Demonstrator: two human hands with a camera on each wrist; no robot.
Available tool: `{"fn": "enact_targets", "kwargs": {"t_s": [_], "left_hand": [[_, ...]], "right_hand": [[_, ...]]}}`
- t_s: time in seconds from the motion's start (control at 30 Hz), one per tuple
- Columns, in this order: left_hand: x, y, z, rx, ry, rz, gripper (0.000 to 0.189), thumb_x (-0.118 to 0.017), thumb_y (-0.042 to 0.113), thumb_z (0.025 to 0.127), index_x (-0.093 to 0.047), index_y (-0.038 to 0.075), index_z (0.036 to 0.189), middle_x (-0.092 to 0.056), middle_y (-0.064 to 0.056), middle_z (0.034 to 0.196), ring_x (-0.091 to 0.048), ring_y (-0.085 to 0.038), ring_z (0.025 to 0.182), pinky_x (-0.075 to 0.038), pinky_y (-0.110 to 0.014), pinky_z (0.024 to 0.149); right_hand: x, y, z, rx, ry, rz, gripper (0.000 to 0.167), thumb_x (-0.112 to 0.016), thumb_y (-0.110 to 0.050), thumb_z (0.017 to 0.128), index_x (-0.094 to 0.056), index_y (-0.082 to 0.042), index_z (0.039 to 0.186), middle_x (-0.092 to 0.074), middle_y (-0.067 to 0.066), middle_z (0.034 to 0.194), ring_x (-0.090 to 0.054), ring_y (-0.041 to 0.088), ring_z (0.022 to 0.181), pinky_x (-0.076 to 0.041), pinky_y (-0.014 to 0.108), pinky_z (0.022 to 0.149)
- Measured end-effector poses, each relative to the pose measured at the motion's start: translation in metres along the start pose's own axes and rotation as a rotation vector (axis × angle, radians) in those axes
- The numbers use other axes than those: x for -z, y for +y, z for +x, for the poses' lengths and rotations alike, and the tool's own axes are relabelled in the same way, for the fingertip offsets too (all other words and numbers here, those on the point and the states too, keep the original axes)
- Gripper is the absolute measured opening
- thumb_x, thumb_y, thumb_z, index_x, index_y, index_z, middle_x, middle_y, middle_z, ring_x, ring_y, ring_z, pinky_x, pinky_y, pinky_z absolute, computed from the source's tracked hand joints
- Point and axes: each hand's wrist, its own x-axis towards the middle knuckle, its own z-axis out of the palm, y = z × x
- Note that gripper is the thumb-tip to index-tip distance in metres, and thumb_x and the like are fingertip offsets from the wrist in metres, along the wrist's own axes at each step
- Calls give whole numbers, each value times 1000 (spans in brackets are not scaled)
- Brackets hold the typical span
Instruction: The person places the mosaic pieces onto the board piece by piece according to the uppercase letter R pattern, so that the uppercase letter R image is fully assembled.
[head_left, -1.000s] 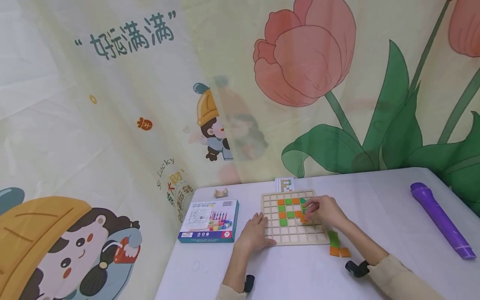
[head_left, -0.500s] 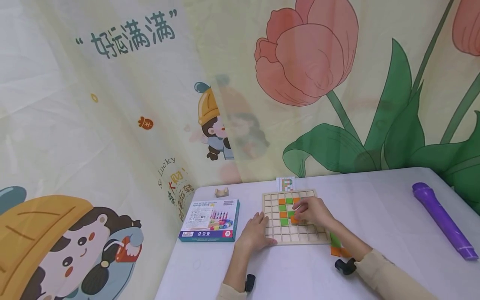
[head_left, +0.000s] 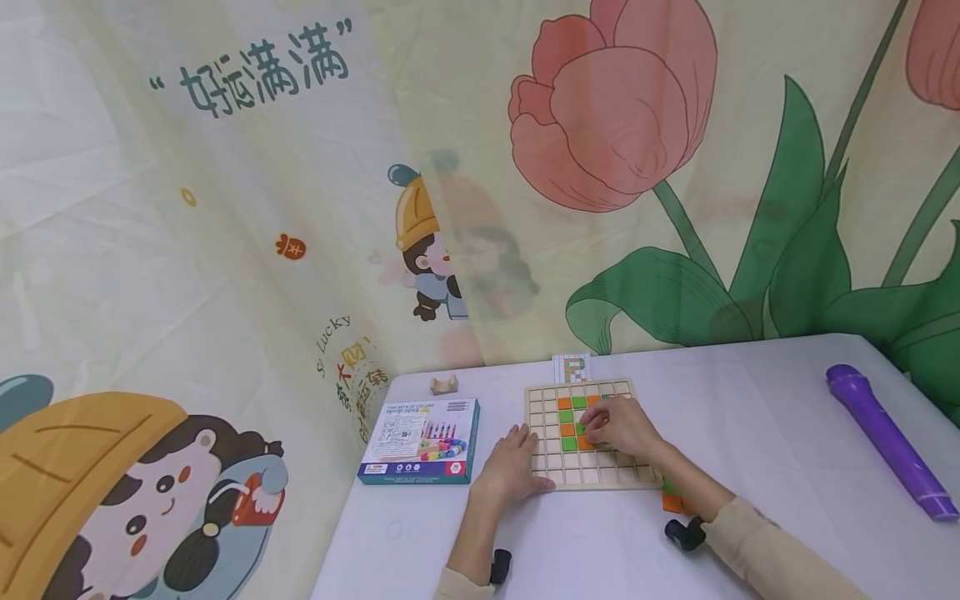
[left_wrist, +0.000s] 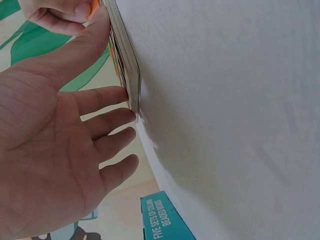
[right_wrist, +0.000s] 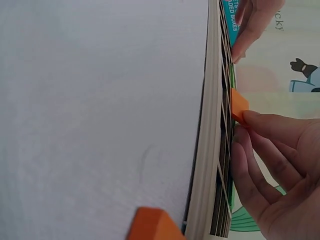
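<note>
A square wooden grid board lies on the table, several green and orange square tiles set in its cells. My left hand rests at the board's left edge with fingers spread; the left wrist view shows its thumb and fingertips along the rim. Over the middle of the board, my right hand pinches an orange tile between thumb and finger. That tile stands tilted close over the cells in the right wrist view. The right hand hides part of the pattern behind it.
Loose green and orange tiles lie off the board's near right corner, partly behind the right forearm. A patterned card sits beyond the board. Left are a flat box and a small wooden piece; far right, a purple microphone.
My right hand has moved left across the board with the orange tile, from its right side to beside the lower green tile. The left hand has stayed at the edge.
</note>
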Motion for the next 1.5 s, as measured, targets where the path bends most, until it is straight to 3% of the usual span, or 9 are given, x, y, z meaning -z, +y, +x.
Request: {"fn": "enact_targets", "kwargs": {"t_s": [0.4, 0.67, 0.97, 1.33, 1.5], "left_hand": [[-2, 2, 1, 5, 1, -16, 89, -88, 44, 83, -50, 5, 154, -40, -13, 165, -31, -30, 156, -32, -49, 124], [-2, 4, 1, 9, 2, -22, 89, -88, 43, 82, -51, 5, 153, -40, -13, 165, -31, -31, 156, -32, -49, 125], [-1, 2, 0, 20, 5, -50, 90, -90, 40, 82, -50, 5, 154, -40, -14, 165, -31, -32, 156, -32, -51, 124], [1, 1, -2, 18, 3, -31, 90, -89, 41, 82, -49, 4, 154, -39, -14, 166, -30, -32, 156, -32, -50, 125], [1, 2, -2, 9, 4, -43, 89, -89, 40, 82, -50, 3, 154, -39, -15, 165, -31, -33, 155, -32, -51, 124]], "right_hand": [[-2, 7, -1, -42, 20, -41, 16, -86, -8, 84, -79, -13, 97, -71, -10, 77, -65, 10, 76, -55, 31, 74], [15, -2, -13, 17, 58, -29, 17, -85, -3, 84, -78, -6, 99, -73, -6, 79, -67, 11, 74, -57, 27, 69], [33, -7, -25, -56, 89, -49, 16, -84, -8, 88, -79, -8, 103, -73, -5, 83, -68, 14, 79, -58, 27, 71], [49, 4, -42, -38, 116, -57, 19, -82, -11, 89, -79, -7, 108, -73, -4, 87, -68, 15, 82, -58, 33, 73], [55, 7, -53, -61, 128, -52, 19, -81, -10, 89, -78, -6, 108, -73, -3, 85, -68, 16, 80, -58, 30, 71]]}}
